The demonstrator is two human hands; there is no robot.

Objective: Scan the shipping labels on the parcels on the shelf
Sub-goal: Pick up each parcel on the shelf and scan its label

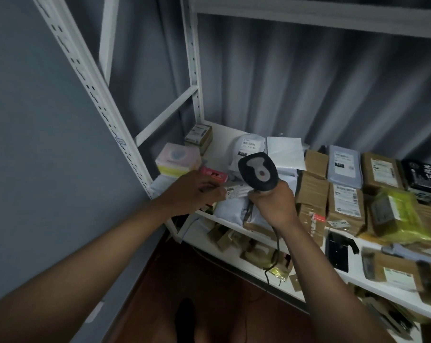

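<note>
Right hand [275,203] has its fingers wrapped around the handle of a black barcode scanner [257,170], head tipped down toward a small labelled parcel [236,191] that the left hand [193,191] pinches at the near left end of the white shelf [216,134]. More parcels sit to the right: brown boxes [345,204], grey mailers [344,165], a yellow-green bag [397,216].

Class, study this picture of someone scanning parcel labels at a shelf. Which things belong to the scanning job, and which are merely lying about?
Belong to the job:
- barcode scanner, gripped by the right hand
- small labelled parcel, held by the left hand
- labelled brown box
- white mailer bag

Lying about:
- pink tissue box
- black item on the lower shelf
</note>
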